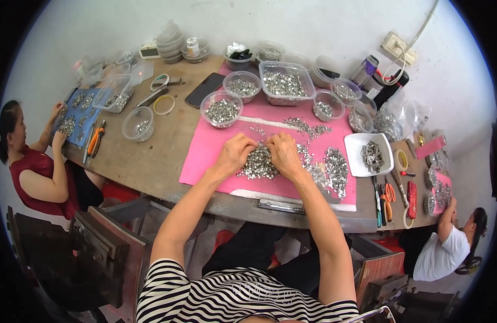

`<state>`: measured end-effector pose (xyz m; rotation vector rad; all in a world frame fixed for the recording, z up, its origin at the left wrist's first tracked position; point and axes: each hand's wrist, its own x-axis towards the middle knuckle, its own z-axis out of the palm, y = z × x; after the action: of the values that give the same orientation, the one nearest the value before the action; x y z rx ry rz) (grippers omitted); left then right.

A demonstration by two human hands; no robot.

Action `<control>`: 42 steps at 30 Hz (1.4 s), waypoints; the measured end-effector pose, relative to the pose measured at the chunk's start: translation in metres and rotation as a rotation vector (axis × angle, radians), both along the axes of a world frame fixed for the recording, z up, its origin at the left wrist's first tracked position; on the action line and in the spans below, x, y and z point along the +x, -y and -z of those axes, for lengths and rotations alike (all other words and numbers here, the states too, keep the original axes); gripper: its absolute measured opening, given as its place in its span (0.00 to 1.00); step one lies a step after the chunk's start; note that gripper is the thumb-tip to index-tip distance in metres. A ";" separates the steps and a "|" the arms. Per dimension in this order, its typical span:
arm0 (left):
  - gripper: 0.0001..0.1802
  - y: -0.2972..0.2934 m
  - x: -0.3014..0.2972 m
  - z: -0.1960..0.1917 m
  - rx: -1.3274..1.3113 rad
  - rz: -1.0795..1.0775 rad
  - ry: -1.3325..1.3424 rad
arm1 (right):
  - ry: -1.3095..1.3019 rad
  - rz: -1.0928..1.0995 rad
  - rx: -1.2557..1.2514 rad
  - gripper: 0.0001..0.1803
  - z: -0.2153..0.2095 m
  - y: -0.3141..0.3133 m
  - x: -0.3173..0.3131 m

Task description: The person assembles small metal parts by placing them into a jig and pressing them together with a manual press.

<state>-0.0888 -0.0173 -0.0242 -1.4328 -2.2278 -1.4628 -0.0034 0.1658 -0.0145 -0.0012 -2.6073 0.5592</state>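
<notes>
Both my hands rest on a heap of small silver metal parts point(259, 164) lying on a pink mat point(205, 156). My left hand point(236, 152) has its fingers curled over the heap's left side. My right hand point(284, 152) is curled over the heap's right side, close beside the left. Whether either hand pinches a part is hidden by the knuckles. More loose silver parts point(334, 168) spread to the right on the mat.
Clear plastic bowls point(221, 109) and a clear tub point(286, 83) of parts stand behind the heap. A white square tray point(370, 155) sits right, with pliers and scissors point(387, 196) by it. A dark phone point(203, 89) lies on the wooden table. Two other people work at the left point(38, 172) and right point(447, 245).
</notes>
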 end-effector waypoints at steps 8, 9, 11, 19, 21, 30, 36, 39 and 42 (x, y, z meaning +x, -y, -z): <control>0.06 -0.010 0.041 -0.030 -0.035 -0.055 0.424 | 0.043 0.018 -0.297 0.03 -0.044 -0.015 0.107; 0.06 -0.018 0.052 -0.028 -0.014 0.073 0.319 | 0.053 0.033 -0.310 0.03 -0.041 -0.016 0.117; 0.06 -0.030 0.074 -0.021 0.009 0.203 0.215 | 0.063 0.049 -0.324 0.04 -0.037 -0.014 0.131; 0.10 -0.021 0.082 -0.024 -0.042 0.209 0.115 | 0.063 0.052 -0.226 0.06 -0.020 -0.011 0.149; 0.12 -0.007 0.064 -0.029 -0.027 0.088 0.148 | 0.073 0.028 -0.199 0.05 -0.019 -0.005 0.144; 0.10 0.031 0.015 -0.007 -0.169 -0.161 -0.178 | 0.050 0.014 -0.021 0.05 -0.011 0.006 0.131; 0.06 0.030 0.013 -0.018 -0.177 -0.136 0.090 | 0.015 0.022 -0.054 0.05 -0.021 -0.005 0.136; 0.04 0.027 0.017 -0.022 -0.118 -0.162 0.152 | 0.062 0.038 0.033 0.05 -0.021 -0.014 0.143; 0.04 0.017 0.042 -0.028 -0.095 -0.043 0.190 | 0.083 0.024 0.107 0.05 -0.020 -0.011 0.142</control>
<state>-0.0469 -0.0343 0.0040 -1.3116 -2.4544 -1.5590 0.1388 0.1772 0.0053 -0.0214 -2.7108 0.4190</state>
